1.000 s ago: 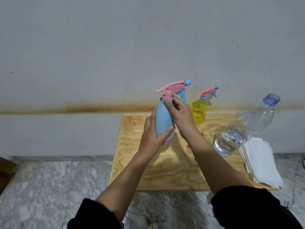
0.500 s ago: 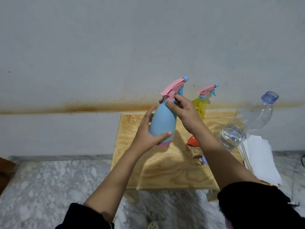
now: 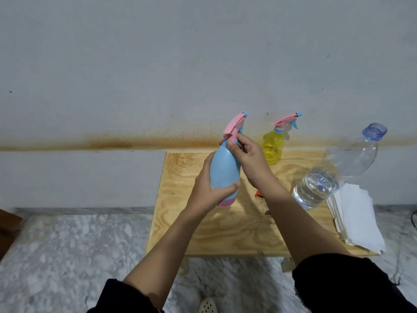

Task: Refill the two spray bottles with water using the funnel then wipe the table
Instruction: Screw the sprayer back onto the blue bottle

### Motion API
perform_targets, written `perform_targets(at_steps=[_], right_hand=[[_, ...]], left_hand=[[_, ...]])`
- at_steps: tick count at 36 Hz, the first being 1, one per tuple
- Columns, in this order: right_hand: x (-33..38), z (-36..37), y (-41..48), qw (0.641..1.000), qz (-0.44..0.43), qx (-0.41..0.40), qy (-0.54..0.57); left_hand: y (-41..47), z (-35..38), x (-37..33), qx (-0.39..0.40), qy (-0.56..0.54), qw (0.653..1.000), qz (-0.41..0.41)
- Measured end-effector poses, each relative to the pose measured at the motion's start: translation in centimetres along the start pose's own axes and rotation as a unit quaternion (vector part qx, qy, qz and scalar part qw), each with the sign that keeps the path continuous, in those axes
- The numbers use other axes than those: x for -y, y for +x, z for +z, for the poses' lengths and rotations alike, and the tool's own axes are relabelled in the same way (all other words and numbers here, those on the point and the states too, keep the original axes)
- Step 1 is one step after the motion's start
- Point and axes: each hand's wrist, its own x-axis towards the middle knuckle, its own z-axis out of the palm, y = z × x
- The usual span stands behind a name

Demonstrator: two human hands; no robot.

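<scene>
**Layout**
- Table (image 3: pixel 198 236): a low wooden top beneath both hands. The remaining items stand on it beyond and to the right of the fingers.
- Water bottle (image 3: pixel 334 177): clear and partly filled, well to the right of the right-hand fingers. It is just beside the stack of white cloths (image 3: pixel 358 222).
- Blue spray bottle (image 3: pixel 224 172): held above the table.
  - The left hand (image 3: pixel 209 188) grips the lower body, with the thumb across the front and the fingers wrapped behind.
  - The right hand (image 3: pixel 248 159) has its fingertips curled round the collar under the pink spray head (image 3: pixel 233 125).
- Yellow spray bottle (image 3: pixel 272 145): upright on the table just beyond the right-hand fingers, head fitted and untouched.
- Funnel (image 3: pixel 259 193): only an orange edge shows, below the right wrist.

**Step in hand**
This appears to be unscrewing the head of the first bottle. No filling has begun.

**Next move**
1. Hold the body steady with the left-hand fingers against the twist.
2. Turn the collar until the head lifts out.
3. Set the head down and seat the funnel in the neck.

**Change from the earlier frames**
- The nozzle pointed to the right of the fingers a second ago. It now points away, toward the wall (image 3: pixel 203 64), which is consistent with the collar being turned.
- The funnel showed more fully half a second ago and is now mostly covered by the right forearm
</scene>
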Motion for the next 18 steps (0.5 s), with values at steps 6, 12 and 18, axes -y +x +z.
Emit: perform_targets(at_steps=[6, 12, 18], right_hand=[[-2.3, 1.0, -1.0, 0.999, 0.041, -0.021, -0.012], [-4.9, 2.0, -2.0, 0.987, 0.036, -0.129, -0.094], [-6.4, 2.1, -1.8, 0.985, 0.080, -0.047, -0.148]], left_hand=[[-0.9, 0.7, 2.6, -0.037, 0.005, 0.998, -0.041], [-3.2, 1.6, 4.6, -0.084, 0.139, 0.987, -0.004], [-5.5, 2.8, 5.3, -0.098, 0.165, 0.980, -0.048]])
